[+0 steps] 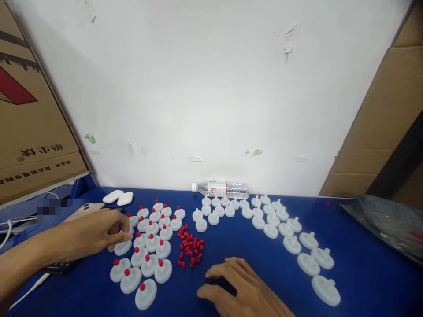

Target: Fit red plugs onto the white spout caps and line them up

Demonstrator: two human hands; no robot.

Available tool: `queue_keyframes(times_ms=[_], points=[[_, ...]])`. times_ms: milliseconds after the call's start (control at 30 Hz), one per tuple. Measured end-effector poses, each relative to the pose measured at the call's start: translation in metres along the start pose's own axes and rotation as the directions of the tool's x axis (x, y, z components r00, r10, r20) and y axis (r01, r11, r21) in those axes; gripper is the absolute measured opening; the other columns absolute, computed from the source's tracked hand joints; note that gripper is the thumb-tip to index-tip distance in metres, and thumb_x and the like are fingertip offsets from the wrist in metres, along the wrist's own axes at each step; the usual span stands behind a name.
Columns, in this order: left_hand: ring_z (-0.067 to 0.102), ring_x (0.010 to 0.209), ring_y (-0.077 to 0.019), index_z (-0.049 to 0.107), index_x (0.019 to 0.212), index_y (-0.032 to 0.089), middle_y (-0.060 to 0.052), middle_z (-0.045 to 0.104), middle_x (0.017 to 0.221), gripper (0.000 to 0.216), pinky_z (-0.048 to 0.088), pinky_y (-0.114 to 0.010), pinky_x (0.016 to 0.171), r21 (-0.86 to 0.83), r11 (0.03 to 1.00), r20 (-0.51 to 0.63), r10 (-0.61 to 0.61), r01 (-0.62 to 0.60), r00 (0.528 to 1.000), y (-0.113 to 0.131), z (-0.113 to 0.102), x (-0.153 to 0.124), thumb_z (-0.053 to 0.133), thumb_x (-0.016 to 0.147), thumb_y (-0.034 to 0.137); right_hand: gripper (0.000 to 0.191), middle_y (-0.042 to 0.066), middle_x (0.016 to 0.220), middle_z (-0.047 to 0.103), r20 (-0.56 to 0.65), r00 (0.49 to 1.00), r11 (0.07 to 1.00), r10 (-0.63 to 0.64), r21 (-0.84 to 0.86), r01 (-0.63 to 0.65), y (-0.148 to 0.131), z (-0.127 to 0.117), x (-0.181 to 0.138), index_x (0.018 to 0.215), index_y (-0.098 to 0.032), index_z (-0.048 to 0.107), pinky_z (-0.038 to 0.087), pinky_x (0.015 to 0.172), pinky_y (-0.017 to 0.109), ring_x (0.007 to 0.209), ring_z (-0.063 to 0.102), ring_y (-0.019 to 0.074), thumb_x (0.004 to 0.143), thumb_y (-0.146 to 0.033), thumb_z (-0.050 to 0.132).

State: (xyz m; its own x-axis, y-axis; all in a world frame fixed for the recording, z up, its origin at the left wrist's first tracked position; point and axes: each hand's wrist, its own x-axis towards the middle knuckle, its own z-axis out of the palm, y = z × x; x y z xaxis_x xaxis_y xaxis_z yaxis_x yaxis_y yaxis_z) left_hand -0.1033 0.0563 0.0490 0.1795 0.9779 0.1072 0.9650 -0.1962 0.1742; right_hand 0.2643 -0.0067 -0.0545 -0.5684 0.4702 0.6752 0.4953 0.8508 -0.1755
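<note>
My left hand (110, 226) is at the left of the blue table, its fingertips closed around the top of a white round nozzle lid (122, 248). The fingers partly hide this lid's spout. Beside it stand several more white lids, each with a red cap on its spout, such as this capped lid (146, 294). My right hand (238, 286) hovers low at the front middle, palm down, fingers apart and curved, with nothing visible in it. Just beyond its fingertips lies a loose pile of small red caps (190, 245).
Several uncapped white lids (271, 230) curve across the middle and right. A clear bottle (236, 190) lies against the wall. White earbud cases (124, 198), a phone (84, 210) and cables are at the left. A dark plastic bag (386, 224) lies right; cardboard (33, 114) flanks the table.
</note>
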Motion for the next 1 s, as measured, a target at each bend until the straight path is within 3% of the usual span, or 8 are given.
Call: queue_keyframes(times_ms=[33, 167, 233, 333, 433, 733, 833, 1000], points=[[0.052, 0.052, -0.0138, 0.068, 0.068, 0.02, 0.006, 0.063, 0.053, 0.046, 0.025, -0.025, 0.055, 0.013, 0.999, 0.132, 0.03, -0.032, 0.991, 0.003, -0.007, 0.003, 0.057, 0.096, 0.055, 0.033, 0.003, 0.108, 0.071, -0.022, 1.0, 1.0, -0.011, -0.014, 0.011, 0.001, 0.001, 0.001, 0.121, -0.027, 0.066, 0.06, 0.095, 0.04, 0.091, 0.071, 0.02, 0.097, -0.007, 0.057], [0.051, 0.052, -0.0151, 0.063, 0.074, 0.021, 0.005, 0.061, 0.058, 0.044, 0.027, -0.027, 0.056, 0.099, 0.995, -0.126, 0.039, -0.027, 0.991, 0.028, -0.025, 0.01, 0.049, 0.104, 0.049, 0.03, 0.004, 0.106, 0.073, -0.108, 0.994, 0.998, 0.015, -0.052, -0.02, 0.0, 0.0, 0.006, 0.112, -0.026, 0.069, 0.062, 0.087, 0.038, 0.09, 0.073, 0.0212, 0.092, -0.006, 0.063], [0.058, 0.064, -0.0176, 0.068, 0.085, 0.022, 0.001, 0.067, 0.073, 0.037, 0.035, -0.028, 0.062, 0.116, 0.986, -0.263, 0.149, -0.122, 0.953, 0.046, -0.022, 0.007, 0.047, 0.106, 0.045, 0.029, 0.005, 0.108, 0.074, -0.105, 0.994, 0.996, 0.041, -0.07, -0.049, 0.0, -0.004, 0.008, 0.11, -0.026, 0.069, 0.063, 0.088, 0.039, 0.094, 0.074, 0.0221, 0.091, -0.006, 0.063], [0.061, 0.079, -0.0205, 0.069, 0.097, 0.022, -0.002, 0.07, 0.085, 0.024, 0.042, -0.031, 0.069, 0.158, 0.886, -0.405, 0.46, -0.435, 0.79, 0.077, -0.005, -0.006, 0.05, 0.106, 0.033, 0.031, 0.009, 0.118, 0.074, -0.027, 0.998, 0.99, 0.061, -0.122, -0.064, 0.002, -0.011, 0.011, 0.116, -0.027, 0.069, 0.062, 0.095, 0.044, 0.109, 0.074, 0.0257, 0.093, -0.009, 0.06], [0.06, 0.093, -0.0238, 0.068, 0.104, 0.021, -0.003, 0.072, 0.094, 0.019, 0.047, -0.036, 0.084, 0.236, 0.779, -0.435, 0.619, -0.581, 0.654, 0.107, 0.02, -0.023, 0.05, 0.105, 0.018, 0.036, 0.011, 0.136, 0.07, 0.046, 0.993, 0.978, 0.107, -0.183, -0.097, 0.006, -0.014, 0.01, 0.132, -0.028, 0.064, 0.061, 0.099, 0.05, 0.127, 0.067, 0.03, 0.098, -0.019, 0.061], [0.06, 0.09, -0.0278, 0.072, 0.091, 0.021, -0.003, 0.071, 0.088, 0.001, 0.046, -0.045, 0.091, 0.433, 0.699, -0.341, 0.712, -0.569, 0.614, 0.121, 0.071, -0.028, 0.072, 0.092, 0.021, 0.046, 0.018, 0.158, 0.051, 0.149, 0.966, 0.958, 0.21, -0.23, -0.173, 0.016, -0.012, 0.006, 0.15, -0.028, 0.055, 0.052, 0.106, 0.064, 0.145, 0.047, 0.0396, 0.105, -0.038, 0.059], [0.059, 0.086, -0.0266, 0.071, 0.086, 0.022, -0.003, 0.07, 0.083, 0.02, 0.043, -0.045, 0.089, 0.478, 0.665, -0.372, 0.745, -0.574, 0.553, 0.12, 0.079, -0.026, 0.06, 0.103, 0.022, 0.047, 0.017, 0.164, 0.043, 0.161, 0.955, 0.947, 0.25, -0.245, -0.207, 0.018, -0.014, 0.014, 0.153, -0.03, 0.053, 0.044, 0.112, 0.065, 0.151, 0.038, 0.0387, 0.107, -0.039, 0.056], [0.057, 0.086, -0.0248, 0.072, 0.083, 0.021, -0.003, 0.07, 0.081, 0.051, 0.039, -0.041, 0.087, 0.431, 0.706, -0.465, 0.707, -0.562, 0.532, 0.122, 0.088, -0.025, 0.032, 0.115, 0.024, 0.05, 0.018, 0.166, 0.04, 0.18, 0.945, 0.942, 0.275, -0.247, -0.227, 0.022, -0.012, 0.035, 0.159, -0.025, 0.046, 0.037, 0.119, 0.06, 0.155, 0.031, 0.0342, 0.111, -0.038, 0.047]])
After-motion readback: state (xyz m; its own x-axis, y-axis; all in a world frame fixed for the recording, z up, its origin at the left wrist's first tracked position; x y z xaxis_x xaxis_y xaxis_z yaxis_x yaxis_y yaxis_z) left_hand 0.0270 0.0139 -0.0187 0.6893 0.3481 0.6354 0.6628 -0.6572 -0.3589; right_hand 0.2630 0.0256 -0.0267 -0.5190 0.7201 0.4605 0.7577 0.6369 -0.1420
